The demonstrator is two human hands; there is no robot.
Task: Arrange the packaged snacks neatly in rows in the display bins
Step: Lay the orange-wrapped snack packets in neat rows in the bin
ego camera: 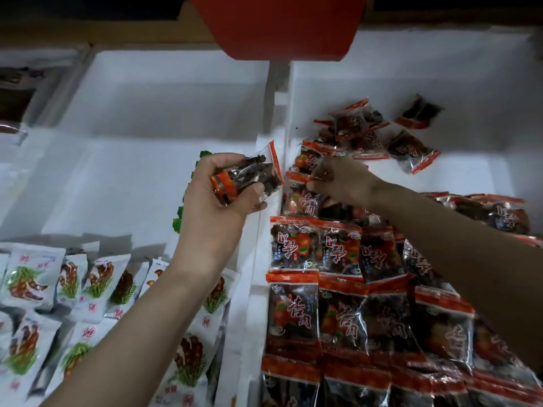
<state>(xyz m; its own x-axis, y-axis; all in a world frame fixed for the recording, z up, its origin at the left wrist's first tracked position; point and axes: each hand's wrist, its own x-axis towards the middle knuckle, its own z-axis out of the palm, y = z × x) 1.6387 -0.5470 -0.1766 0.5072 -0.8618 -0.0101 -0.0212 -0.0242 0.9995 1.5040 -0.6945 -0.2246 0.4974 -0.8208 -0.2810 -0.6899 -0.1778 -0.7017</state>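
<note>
Two white foam display bins stand side by side. In the right bin [440,69], red-and-black snack packets [293,248] lie in rows at the front, with several loose ones [411,148] scattered further back. My left hand [217,198] grips one red-and-black packet [246,177] in the air above the wall between the bins. My right hand [340,180] reaches into the right bin and pinches the red edge of a packet [305,160] at the far end of the left row.
The left bin [147,118] holds white packets with green and brown print [97,277] at its front; its back is bare white foam. A red box or sign [279,24] hangs above the bins. Another bin with dark goods [17,92] is at far left.
</note>
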